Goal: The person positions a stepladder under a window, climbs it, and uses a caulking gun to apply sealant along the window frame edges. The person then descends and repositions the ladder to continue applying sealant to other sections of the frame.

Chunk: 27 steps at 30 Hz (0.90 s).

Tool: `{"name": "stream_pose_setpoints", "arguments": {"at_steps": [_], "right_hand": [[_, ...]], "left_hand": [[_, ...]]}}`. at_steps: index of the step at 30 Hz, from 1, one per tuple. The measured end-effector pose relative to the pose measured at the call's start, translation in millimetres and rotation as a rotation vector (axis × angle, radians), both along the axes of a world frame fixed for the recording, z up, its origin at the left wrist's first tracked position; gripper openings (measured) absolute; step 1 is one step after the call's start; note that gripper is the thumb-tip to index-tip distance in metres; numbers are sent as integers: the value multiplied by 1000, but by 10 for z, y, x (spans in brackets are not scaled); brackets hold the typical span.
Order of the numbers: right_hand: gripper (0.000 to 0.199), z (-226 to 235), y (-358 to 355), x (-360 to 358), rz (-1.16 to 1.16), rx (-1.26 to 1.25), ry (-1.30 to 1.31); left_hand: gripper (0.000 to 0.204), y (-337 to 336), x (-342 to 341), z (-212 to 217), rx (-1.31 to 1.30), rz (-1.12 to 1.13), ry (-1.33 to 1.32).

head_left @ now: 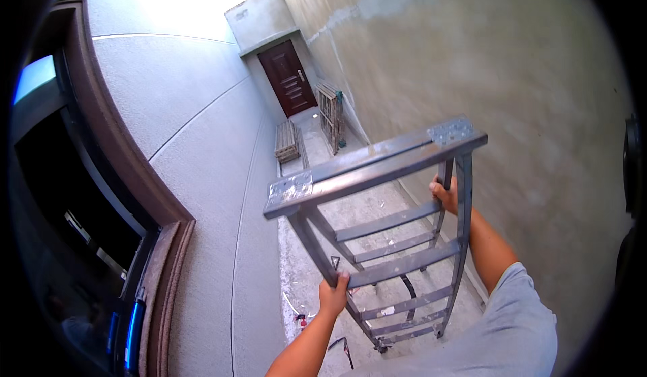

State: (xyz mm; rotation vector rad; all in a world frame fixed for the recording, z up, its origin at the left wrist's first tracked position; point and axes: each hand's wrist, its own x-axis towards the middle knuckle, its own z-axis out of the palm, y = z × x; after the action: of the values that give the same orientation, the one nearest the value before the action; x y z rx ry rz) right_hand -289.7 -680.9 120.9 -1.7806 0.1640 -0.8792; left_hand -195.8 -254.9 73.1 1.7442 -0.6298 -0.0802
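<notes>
A grey metal stepladder (377, 169) stands upright in front of me, its flat top tilted across the view and several rungs below. Silvery patches cover both ends of the top. My left hand (333, 295) is closed around the ladder's near left leg, just beside a rung. On the far right side, my right hand (446, 193) grips a leg a little below the top; the ladder partly hides its fingers. The ladder's lower legs reach down toward the concrete floor.
A narrow passage runs between a pale left wall (195, 107) and a rough tan wall (499, 73). A dark red door (288, 78) closes its far end, near stacked slatted frames (288, 141). A window frame (108, 107) juts out at left. Cable-like items (342, 350) lie on the floor.
</notes>
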Motion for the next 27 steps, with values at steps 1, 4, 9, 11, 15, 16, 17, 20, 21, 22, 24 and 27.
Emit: {"name": "stream_pose_setpoints", "arguments": {"at_steps": [1,4,9,11,15,16,17,20,21,22,24,27], "right_hand": [[41,-63,-94,-20,-17,-41,13],[59,-46,-278,-250,116,103,189],[82,-338,194,-881,446,584,-49],[81,-562,495,-1032,344,555,8],[60,-728,1049,-1130,-76,418,-145],[57,-730,1145,-1119,-139,330,-190],[50,-568,1354,-1087,-256,280,-252],[42,-427,1637,-1125,-475,-99,-266],[34,-283,1765,-1072,-409,-157,-384],[32,-247,1879,-1006,-279,-98,-367],[29,-238,2142,-863,5,18,-312],[27,-342,2580,-475,275,129,-78]], "left_hand": [[39,-77,33,50,59,14,-2],[41,-246,230,60,69,58,73],[45,-44,432,29,146,55,175],[46,7,367,-65,82,62,128],[60,525,180,-327,455,19,97],[60,748,71,-488,565,4,28],[62,1011,-24,-645,720,-93,104],[64,1990,-424,-1201,1001,-334,222],[64,2297,-604,-1348,1004,-302,284],[63,2591,-797,-1437,1005,-269,354],[62,3109,-1198,-1481,951,-34,431],[61,3691,-1646,-1538,846,269,568]]}}
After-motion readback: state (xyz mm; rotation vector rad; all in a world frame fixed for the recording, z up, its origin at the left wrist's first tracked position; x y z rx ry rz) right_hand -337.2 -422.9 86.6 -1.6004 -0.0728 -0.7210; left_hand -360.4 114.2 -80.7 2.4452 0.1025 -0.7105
